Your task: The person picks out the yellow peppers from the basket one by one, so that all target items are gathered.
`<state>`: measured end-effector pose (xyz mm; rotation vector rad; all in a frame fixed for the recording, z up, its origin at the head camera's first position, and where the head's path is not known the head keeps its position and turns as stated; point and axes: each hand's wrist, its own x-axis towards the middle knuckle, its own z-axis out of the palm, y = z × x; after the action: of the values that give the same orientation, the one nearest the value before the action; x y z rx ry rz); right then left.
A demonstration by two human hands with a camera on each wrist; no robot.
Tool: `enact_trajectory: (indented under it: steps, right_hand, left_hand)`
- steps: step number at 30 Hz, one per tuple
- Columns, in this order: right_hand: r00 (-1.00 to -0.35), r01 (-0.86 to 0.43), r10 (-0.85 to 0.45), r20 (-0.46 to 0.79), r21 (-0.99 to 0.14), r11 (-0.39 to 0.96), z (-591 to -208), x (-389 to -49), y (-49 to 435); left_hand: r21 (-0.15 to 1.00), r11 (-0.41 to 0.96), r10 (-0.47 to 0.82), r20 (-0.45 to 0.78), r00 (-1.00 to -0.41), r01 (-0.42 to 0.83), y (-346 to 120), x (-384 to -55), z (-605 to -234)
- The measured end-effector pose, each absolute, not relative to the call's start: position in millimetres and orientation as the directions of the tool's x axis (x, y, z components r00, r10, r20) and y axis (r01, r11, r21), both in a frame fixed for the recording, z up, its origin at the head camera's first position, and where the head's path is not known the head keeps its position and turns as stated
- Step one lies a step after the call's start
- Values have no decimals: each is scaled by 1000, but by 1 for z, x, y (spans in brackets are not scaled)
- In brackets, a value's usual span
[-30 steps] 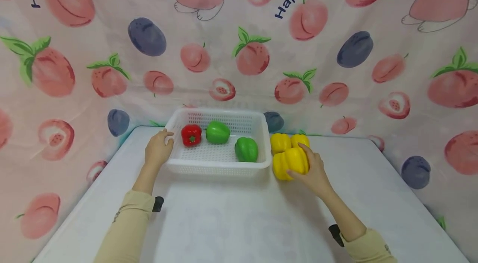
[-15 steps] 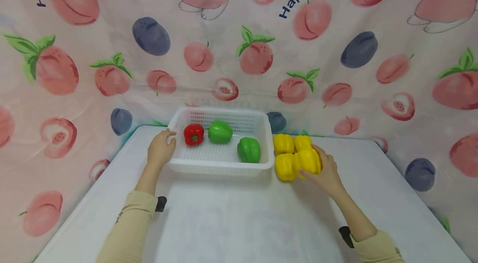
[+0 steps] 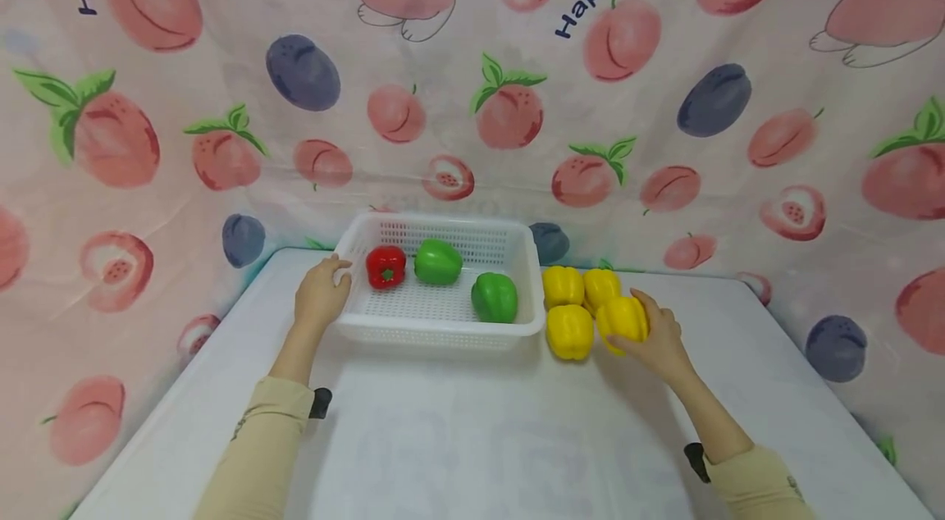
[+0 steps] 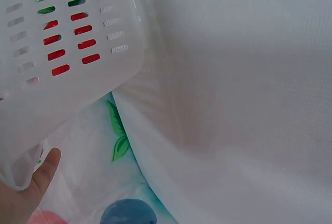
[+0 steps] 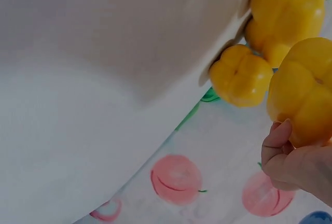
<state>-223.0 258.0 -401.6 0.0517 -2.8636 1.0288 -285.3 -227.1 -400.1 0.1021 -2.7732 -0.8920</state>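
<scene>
My right hand grips a yellow bell pepper, thumb at its near side and fingers at the far side. In the right wrist view this yellow pepper shows large, with fingertips bent against its lower side. Beside it sit three more yellow bell peppers, close together by the basket's right wall. My left hand holds the left rim of a white plastic basket; the left wrist view shows a finger past the rim. Inside the basket lie a red bell pepper and two green ones.
A white-covered table bears everything. Right behind the basket hangs a pink fruit-patterned cloth, which also runs along both sides of the table. A dark strap piece shows at my left wrist, another at the right.
My right hand has carried the yellow pepper to the right, away from the basket, uncovering the yellow pepper nearest the front. The left hand stays on the rim. The head view has shifted slightly.
</scene>
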Motion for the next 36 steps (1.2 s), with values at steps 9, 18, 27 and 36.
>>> enact_trajectory:
  steps: [9, 18, 27, 36]
  right_hand:
    - [-998, -7, 29, 48, -623, 782, -410, -235, 267]
    - [-1000, 19, 30, 7, -627, 779, -410, -238, 266]
    - [-1000, 27, 25, -12, -608, 794, -420, -247, 265]
    - [-999, 31, 21, -23, -590, 807, -428, -252, 262]
  left_hand:
    - [588, 809, -135, 195, -972, 6, -226, -284, -399]
    - [591, 806, -139, 197, -970, 5, -226, -284, -399]
    - [596, 803, -140, 198, -970, 5, -228, -283, -398]
    - [608, 794, -137, 201, -970, 14, -228, -283, -398]
